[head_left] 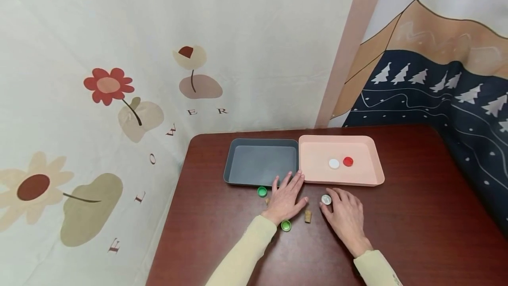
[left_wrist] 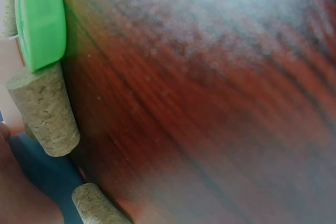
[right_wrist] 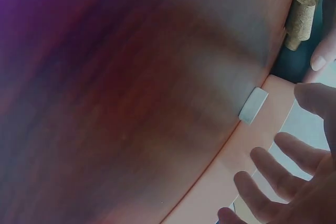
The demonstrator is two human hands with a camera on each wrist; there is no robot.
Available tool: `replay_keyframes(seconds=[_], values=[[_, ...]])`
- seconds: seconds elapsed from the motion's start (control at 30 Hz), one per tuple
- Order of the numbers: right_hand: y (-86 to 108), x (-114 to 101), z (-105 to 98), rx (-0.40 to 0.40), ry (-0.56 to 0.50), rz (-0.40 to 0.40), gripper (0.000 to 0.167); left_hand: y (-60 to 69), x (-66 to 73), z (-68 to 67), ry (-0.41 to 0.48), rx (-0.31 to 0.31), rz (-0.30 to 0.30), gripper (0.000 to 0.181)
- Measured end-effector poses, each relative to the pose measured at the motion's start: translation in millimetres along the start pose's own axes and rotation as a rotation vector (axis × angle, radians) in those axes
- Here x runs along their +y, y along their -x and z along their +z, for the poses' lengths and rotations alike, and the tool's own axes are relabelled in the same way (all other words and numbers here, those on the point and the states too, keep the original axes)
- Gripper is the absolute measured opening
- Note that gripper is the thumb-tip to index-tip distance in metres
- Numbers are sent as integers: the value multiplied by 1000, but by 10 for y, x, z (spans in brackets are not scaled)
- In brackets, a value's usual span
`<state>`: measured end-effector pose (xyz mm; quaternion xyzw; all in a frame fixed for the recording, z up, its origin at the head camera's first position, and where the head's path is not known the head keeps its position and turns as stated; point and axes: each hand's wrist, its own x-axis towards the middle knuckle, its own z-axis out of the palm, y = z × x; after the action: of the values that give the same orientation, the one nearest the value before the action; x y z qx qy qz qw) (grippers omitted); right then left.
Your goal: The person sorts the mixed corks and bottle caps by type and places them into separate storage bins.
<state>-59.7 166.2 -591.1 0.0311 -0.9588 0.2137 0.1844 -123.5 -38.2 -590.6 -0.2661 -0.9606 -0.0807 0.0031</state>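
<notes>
My left hand (head_left: 283,202) lies with spread fingers just in front of the trays, its fingertips near where they meet. Around it are a green cap (head_left: 262,192), a partly hidden cork (head_left: 267,201) and a lighter green cap (head_left: 286,225). Between the hands a cork (head_left: 308,216) is on the table. My right hand (head_left: 346,215) has its thumb and fingers parted around a white cap (head_left: 326,200). In the right wrist view, a gap shows between that cap (right_wrist: 253,105) and the fingers. Corks (left_wrist: 44,111) and a green cap (left_wrist: 42,22) appear close in the left wrist view.
A grey tray (head_left: 234,162) and a pink tray (head_left: 365,173) stand side by side at the back of the brown table (head_left: 412,206). A white cap (head_left: 334,163) and a red cap (head_left: 348,161) lie in the pink one. Printed curtains hang behind.
</notes>
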Motion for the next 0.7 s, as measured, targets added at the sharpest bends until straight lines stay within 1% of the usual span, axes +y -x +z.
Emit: replay_keyframes(seconds=[0.2,0.43,0.57,0.7], values=[[-14,-9,17,-50,27,18,52,2,6,5,-8,9,4,69],[-37,-5,31,-89,53,-2,51,-4,0,14,-4,5,5,69],[-52,-4,28,-126,49,-5,50,-7,0,19,-4,3,5,70],[-68,-9,28,-138,44,-13,48,-7,2,21,-3,2,4,70]])
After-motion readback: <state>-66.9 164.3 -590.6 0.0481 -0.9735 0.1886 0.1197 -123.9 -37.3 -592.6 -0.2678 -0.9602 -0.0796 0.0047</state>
